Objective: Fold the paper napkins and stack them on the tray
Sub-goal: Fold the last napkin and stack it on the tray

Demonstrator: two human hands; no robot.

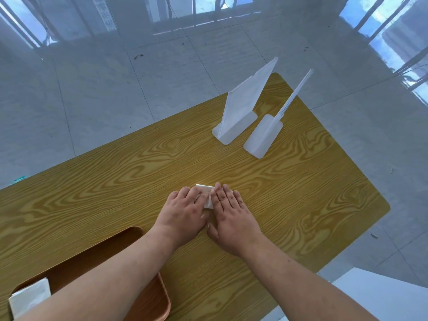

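A small folded white paper napkin [206, 189] lies on the wooden table [115, 181], mostly hidden under both hands. My left hand [183, 213] lies flat on its left part, fingers spread. My right hand [229, 216] presses flat on its right part, fingers together and pointing away from me. At the lower left, a brown tray [129, 237] holds a stack of folded white napkins [30, 297] in its near left corner; my left forearm crosses over the tray.
Two clear plastic sign stands [240, 110] [264, 135] stand at the table's far right. A white surface [382, 295] sits at the lower right beyond the table's edge. Glossy tiled floor surrounds the table.
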